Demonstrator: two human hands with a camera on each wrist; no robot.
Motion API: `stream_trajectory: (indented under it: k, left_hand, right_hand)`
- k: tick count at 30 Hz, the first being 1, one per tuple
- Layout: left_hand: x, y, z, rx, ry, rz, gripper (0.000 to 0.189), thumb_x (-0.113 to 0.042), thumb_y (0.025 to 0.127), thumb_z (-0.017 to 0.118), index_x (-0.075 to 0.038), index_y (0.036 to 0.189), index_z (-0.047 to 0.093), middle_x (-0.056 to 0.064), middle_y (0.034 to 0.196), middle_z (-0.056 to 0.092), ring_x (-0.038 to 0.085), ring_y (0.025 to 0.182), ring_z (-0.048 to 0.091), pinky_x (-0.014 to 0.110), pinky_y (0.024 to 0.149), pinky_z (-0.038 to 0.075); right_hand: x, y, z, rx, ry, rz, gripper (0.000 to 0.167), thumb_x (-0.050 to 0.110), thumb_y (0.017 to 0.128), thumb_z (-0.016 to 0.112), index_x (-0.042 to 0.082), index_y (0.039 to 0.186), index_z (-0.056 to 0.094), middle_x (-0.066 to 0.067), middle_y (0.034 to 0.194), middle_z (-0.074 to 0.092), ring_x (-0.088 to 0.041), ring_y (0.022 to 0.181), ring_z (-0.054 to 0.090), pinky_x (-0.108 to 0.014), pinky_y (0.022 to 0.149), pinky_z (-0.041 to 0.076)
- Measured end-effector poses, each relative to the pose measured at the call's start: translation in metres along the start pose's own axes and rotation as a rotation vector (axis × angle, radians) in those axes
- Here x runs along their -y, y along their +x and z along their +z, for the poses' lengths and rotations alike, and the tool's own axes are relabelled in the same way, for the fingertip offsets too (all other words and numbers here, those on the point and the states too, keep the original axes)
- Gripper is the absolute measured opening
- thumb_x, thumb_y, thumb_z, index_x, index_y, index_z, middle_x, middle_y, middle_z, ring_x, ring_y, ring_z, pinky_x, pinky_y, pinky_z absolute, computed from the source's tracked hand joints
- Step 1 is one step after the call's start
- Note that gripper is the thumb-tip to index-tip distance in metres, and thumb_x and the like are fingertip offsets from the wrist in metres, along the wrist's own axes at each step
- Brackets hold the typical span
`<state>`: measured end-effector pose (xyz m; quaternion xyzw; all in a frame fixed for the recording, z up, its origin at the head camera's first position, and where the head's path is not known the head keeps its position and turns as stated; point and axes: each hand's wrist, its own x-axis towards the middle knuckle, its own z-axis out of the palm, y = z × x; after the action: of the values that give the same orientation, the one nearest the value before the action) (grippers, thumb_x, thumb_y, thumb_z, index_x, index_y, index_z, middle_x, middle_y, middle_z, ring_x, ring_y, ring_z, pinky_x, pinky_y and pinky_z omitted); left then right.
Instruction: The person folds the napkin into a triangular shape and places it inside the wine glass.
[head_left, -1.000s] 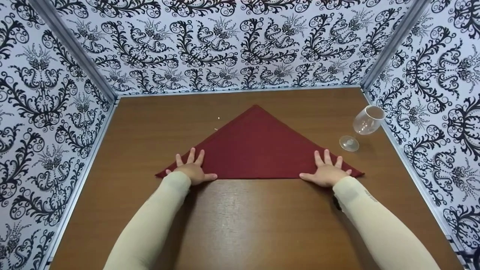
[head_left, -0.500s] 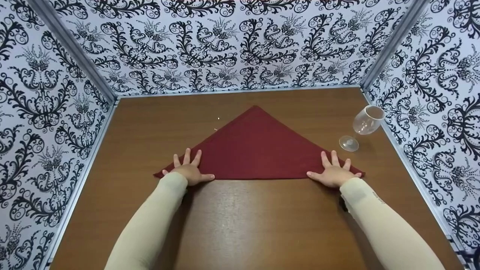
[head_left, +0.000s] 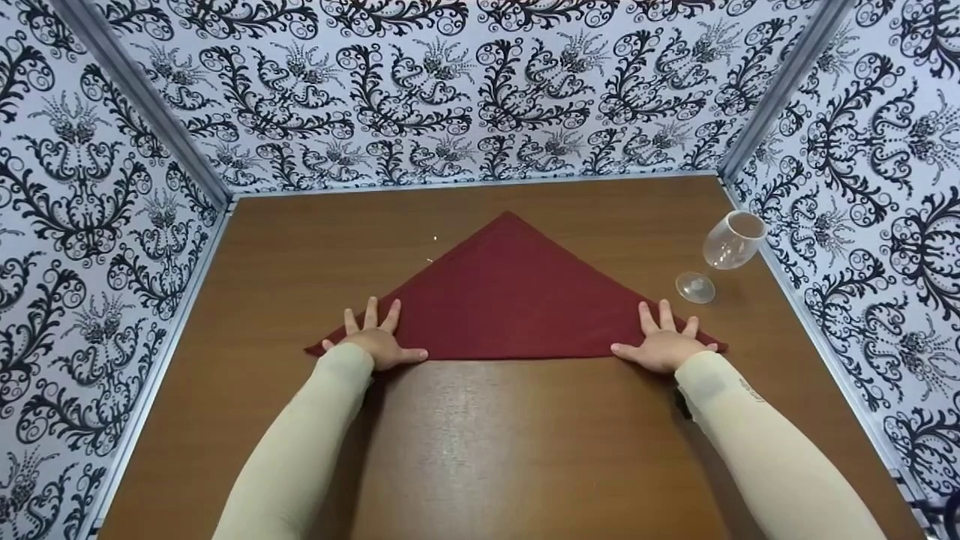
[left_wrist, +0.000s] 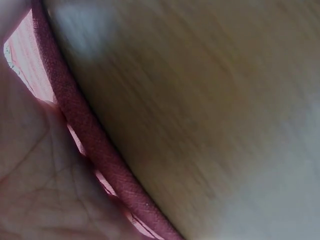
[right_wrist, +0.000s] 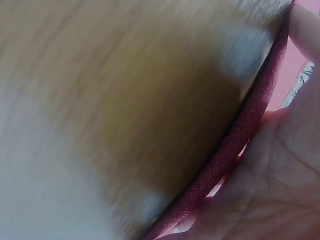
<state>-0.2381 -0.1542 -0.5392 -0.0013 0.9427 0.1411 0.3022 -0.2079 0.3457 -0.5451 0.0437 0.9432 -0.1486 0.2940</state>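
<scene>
A dark red cloth napkin [head_left: 506, 292] lies on the table as a flat triangle, its point toward the back wall and its long folded edge toward me. My left hand [head_left: 377, 343] rests on the left corner with fingers spread and the thumb along the folded edge. On the right corner my right hand [head_left: 664, 347] lies the same way, fingers spread. The left wrist view shows the napkin's rolled edge [left_wrist: 95, 132] beside my palm [left_wrist: 40, 170]. In the right wrist view the same edge [right_wrist: 220, 155] runs past my right palm [right_wrist: 275, 175].
A clear wine glass [head_left: 731, 241] stands upright at the right, beyond my right hand. Tiny pale specks [head_left: 430, 261] lie left of the napkin on the brown wooden table [head_left: 480, 442]. Patterned walls [head_left: 480, 97] enclose the back and both sides.
My right hand has slid outward to the right along the napkin's edge, and my left hand slightly to the left. Over the last half second both hands stay nearly still.
</scene>
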Motion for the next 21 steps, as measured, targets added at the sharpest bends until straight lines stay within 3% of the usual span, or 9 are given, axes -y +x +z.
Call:
stream_trajectory:
  k: [7,21]
  left_hand:
    - [-0.0020,0.0009,-0.0014,-0.003,-0.013,-0.011,0.124,-0.087,0.080,0.063,-0.040,0.168,-0.011,0.007,0.175,-0.027,0.051,0.157,-0.027,0.093,0.106,-0.003]
    - [-0.0043,0.0006,-0.0034,0.003,-0.020,-0.025,0.125,-0.086,0.080,0.064,-0.039,0.168,-0.012,0.008,0.174,-0.029,0.051,0.156,-0.029,0.093,0.106,-0.004]
  right_hand:
    - [0.0007,0.0049,0.0005,-0.032,-0.031,-0.008,0.121,0.088,0.089,0.045,0.014,0.169,-0.009,-0.028,0.171,-0.022,-0.077,0.144,-0.018,-0.099,0.094,0.001]
    - [0.0010,0.0085,-0.0019,-0.020,-0.027,-0.015,0.122,0.088,0.089,0.045,0.014,0.169,-0.010,-0.029,0.170,-0.023,-0.078,0.142,-0.020,-0.099,0.093,0.000]
